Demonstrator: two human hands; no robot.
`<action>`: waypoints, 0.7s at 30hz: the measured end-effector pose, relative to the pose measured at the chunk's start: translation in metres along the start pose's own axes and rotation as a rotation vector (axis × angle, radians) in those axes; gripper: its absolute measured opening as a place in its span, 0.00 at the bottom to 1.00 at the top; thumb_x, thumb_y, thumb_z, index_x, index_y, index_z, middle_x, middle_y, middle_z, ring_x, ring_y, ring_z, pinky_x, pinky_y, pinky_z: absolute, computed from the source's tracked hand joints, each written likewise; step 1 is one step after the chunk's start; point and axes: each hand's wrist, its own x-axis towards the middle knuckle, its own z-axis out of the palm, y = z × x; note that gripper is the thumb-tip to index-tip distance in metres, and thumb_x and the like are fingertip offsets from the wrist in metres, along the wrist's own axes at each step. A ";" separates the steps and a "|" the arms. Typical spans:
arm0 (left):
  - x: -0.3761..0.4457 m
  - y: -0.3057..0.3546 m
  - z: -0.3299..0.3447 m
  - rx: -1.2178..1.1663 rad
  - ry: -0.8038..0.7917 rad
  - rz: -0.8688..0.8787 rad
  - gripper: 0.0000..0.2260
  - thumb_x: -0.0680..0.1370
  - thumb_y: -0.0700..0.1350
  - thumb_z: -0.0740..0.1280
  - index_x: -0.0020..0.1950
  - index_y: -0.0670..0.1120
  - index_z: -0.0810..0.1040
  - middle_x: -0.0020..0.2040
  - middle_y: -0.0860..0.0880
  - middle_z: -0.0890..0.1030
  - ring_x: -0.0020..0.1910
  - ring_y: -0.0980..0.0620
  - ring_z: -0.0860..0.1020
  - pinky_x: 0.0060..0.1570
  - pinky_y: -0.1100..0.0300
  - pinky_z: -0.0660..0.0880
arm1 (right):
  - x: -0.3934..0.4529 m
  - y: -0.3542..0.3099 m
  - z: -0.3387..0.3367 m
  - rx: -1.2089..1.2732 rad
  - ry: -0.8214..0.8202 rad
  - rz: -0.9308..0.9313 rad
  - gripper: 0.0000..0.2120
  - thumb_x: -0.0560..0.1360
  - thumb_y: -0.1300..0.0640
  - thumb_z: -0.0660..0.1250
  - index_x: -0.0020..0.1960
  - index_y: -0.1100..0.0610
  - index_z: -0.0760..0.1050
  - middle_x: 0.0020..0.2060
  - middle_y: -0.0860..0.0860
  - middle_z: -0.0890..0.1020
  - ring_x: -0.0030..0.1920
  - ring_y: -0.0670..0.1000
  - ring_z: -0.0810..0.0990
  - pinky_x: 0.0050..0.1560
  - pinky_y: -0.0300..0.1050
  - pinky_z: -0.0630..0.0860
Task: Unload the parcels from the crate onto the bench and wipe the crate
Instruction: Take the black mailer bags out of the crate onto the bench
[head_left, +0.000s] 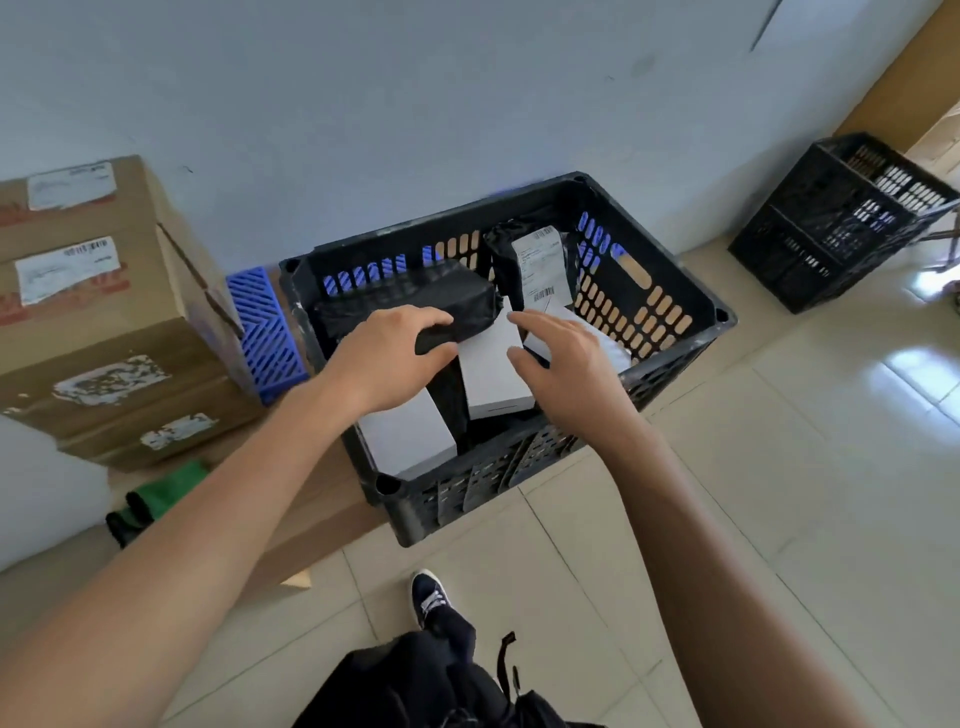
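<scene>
Several parcels remain in the black slatted plastic crate (670, 332), so unloading looks barely begun: a black film-wrapped parcel (405, 301), two white boxes (493, 369), and a labelled black bag (540, 260) upright at the back. The left hand (395, 353) grips the black parcel's near corner; the right hand (566, 358) hovers spread over a white box. The crate sits by the brown bench (311, 519), where a green cloth (161, 493) lies; wiping is not yet started.

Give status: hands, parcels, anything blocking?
Left hand grips black-wrapped parcel in crate. Right hand open over white box. Several parcels not yet unloaded. Nothing blocking.
</scene>
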 end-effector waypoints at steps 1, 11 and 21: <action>0.009 -0.002 0.000 0.017 -0.017 -0.012 0.22 0.81 0.59 0.65 0.74 0.55 0.73 0.73 0.52 0.75 0.72 0.49 0.72 0.68 0.48 0.71 | 0.011 0.003 0.002 0.018 -0.036 0.014 0.21 0.82 0.51 0.64 0.75 0.49 0.71 0.71 0.46 0.75 0.73 0.50 0.69 0.67 0.45 0.66; 0.061 -0.008 0.007 0.224 -0.172 -0.099 0.24 0.81 0.62 0.63 0.76 0.56 0.69 0.73 0.52 0.72 0.71 0.45 0.70 0.65 0.38 0.70 | 0.091 0.023 0.005 -0.036 -0.277 0.093 0.28 0.82 0.50 0.64 0.80 0.47 0.61 0.68 0.54 0.77 0.56 0.53 0.80 0.48 0.41 0.71; 0.076 -0.012 0.020 0.294 -0.150 -0.235 0.31 0.80 0.62 0.65 0.80 0.55 0.62 0.79 0.52 0.65 0.77 0.46 0.63 0.67 0.40 0.67 | 0.155 0.050 0.028 0.140 -0.552 0.087 0.34 0.79 0.54 0.69 0.80 0.44 0.59 0.65 0.54 0.78 0.57 0.55 0.80 0.57 0.51 0.79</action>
